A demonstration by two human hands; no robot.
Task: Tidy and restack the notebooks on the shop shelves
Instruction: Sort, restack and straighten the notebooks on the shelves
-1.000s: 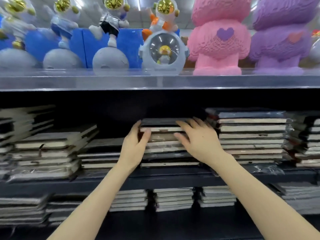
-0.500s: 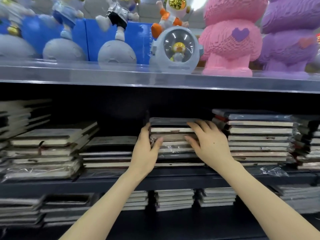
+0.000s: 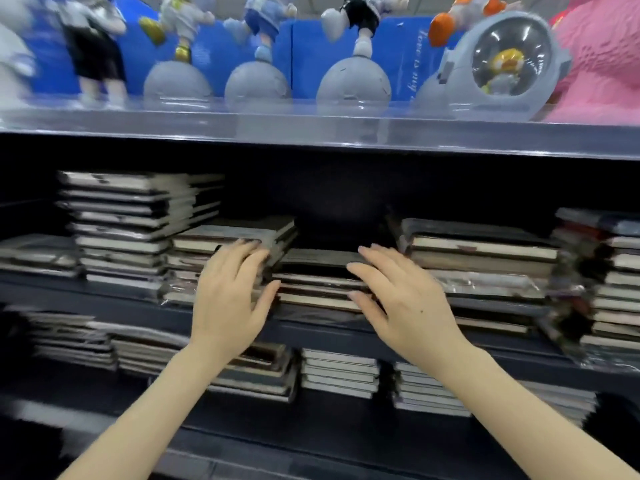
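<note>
Left hand (image 3: 232,299): fingers straight, slightly fanned, tips on the front face of a notebook stack (image 3: 239,237). The thumb is out toward the low stack (image 3: 318,284) next door, and the hand holds nothing.

Right hand (image 3: 407,306): fingers spread across the right end of the low stack's front. Blur hides whether it's touching or just off. It holds nothing.

The low stack sits between the hands, about mid-length of the middle shelf (image 3: 114,301), near the front edge.

Progress, my read: early to mid.
- Heights on the middle shelf are uneven: the tall stack (image 3: 131,223) toward the left end is well above the rest, and the low stack is the shortest.
- Spines are staggered on most piles.
- Loose plastic wrap hangs off the wrapped stack (image 3: 485,271) to the right.
- No pile reads as squared up yet. Levelling and aligning are left here, and the lower shelf (image 3: 346,424) looks untouched.

Counts:
- Hands: 2.
- Middle shelf: 6 stacks.
- Lower shelf: at least 5 stacks, left end too smeared to be sure.
- Top shelf (image 3: 311,131): 3 grey domes (image 3: 353,81) with figures on them, 1 helmet-shaped lamp (image 3: 502,64) and 1 pink block figure (image 3: 609,64) at the right edge. There are more figures at the left end, too blurred to count.
</note>
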